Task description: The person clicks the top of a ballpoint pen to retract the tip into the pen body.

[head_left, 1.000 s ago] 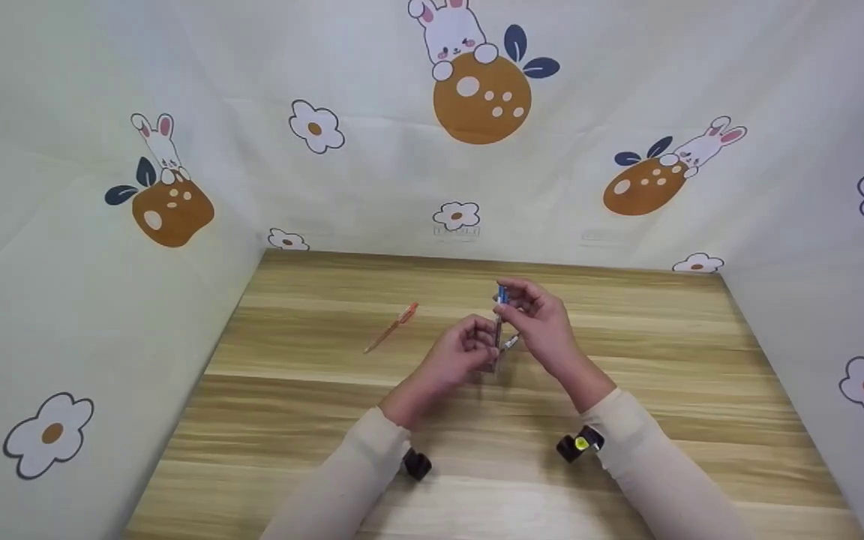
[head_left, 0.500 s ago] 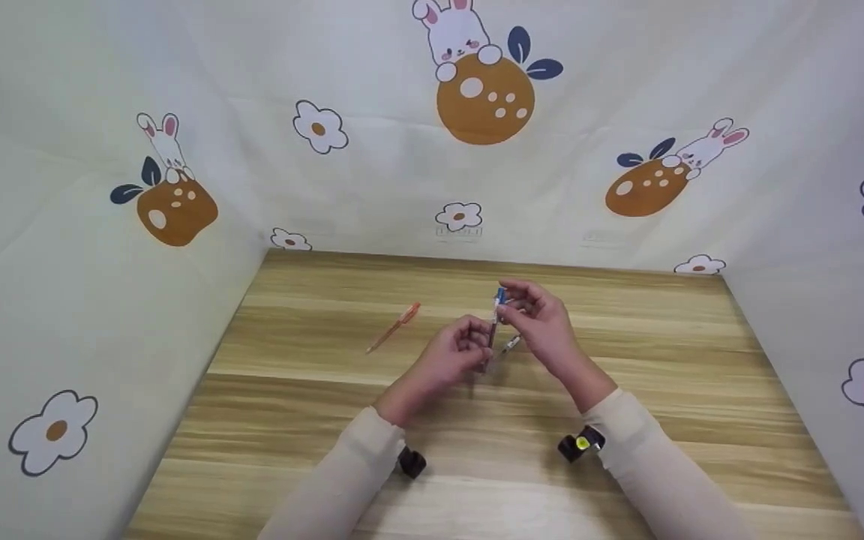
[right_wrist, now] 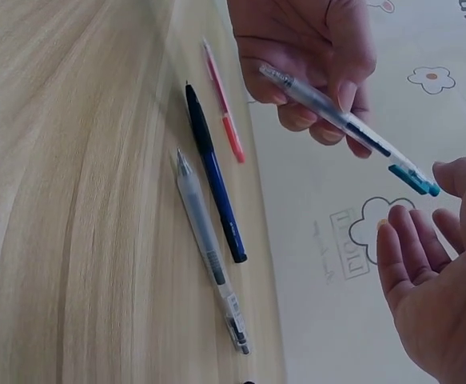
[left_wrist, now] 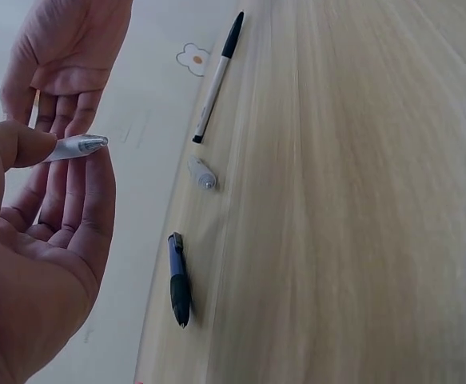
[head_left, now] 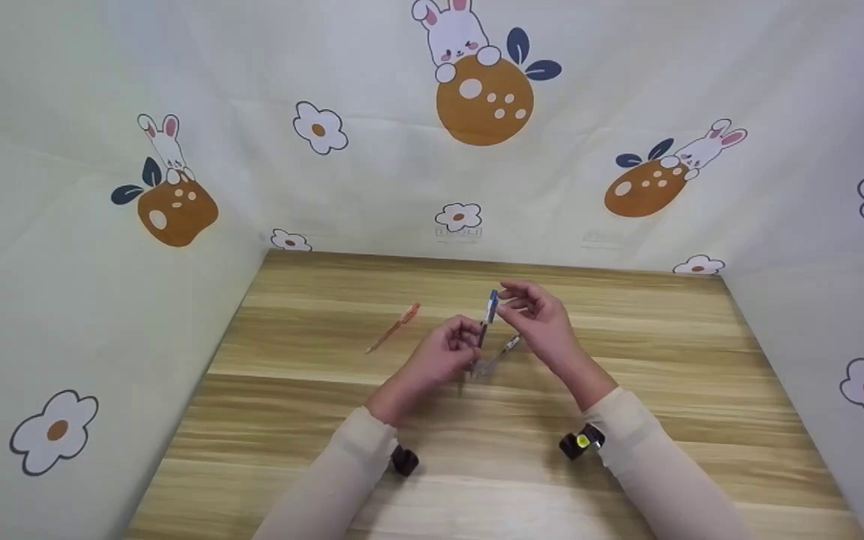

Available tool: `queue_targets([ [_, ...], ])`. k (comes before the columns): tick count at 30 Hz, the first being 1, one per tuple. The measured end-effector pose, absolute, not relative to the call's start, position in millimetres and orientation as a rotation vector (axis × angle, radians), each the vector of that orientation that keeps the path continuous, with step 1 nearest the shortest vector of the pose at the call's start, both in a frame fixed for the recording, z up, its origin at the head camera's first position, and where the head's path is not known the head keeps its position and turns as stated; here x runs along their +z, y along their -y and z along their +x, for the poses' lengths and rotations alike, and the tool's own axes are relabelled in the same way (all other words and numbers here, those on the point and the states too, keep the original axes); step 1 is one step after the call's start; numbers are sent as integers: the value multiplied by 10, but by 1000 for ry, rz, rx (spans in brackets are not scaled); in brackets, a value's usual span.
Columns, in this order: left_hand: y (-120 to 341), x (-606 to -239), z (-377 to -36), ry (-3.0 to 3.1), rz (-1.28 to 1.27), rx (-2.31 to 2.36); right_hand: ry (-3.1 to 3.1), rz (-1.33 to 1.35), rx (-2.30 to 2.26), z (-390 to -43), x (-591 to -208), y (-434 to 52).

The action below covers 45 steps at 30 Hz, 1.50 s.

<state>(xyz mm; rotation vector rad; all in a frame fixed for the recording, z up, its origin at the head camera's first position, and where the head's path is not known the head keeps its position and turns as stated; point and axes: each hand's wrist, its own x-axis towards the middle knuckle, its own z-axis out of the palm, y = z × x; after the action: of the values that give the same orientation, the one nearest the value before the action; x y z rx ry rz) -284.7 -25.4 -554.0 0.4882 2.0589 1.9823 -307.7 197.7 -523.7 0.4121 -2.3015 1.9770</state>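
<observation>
Above the middle of the wooden counter, the left hand pinches a clear plastic pen near its tip, thumb and fingers curled round the slim barrel, its teal end tilted toward the right hand. That hand is open with relaxed fingers, just beside the teal end; whether it touches is unclear. From the head view the pen's barrel is partly hidden. A frosted pen, a blue pen and an orange pen lie on the grained counter.
</observation>
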Motion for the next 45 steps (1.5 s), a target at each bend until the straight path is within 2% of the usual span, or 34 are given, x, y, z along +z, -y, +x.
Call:
queue_targets([
  [21, 558, -5542, -2911, -2304, 534, 1731, 2425, 605, 1706, -3165, -5368, -2076],
  [45, 835, -5563, -2970, -2633, 589, 1490, 2494, 656, 1588, -3228, -5471, -2085],
])
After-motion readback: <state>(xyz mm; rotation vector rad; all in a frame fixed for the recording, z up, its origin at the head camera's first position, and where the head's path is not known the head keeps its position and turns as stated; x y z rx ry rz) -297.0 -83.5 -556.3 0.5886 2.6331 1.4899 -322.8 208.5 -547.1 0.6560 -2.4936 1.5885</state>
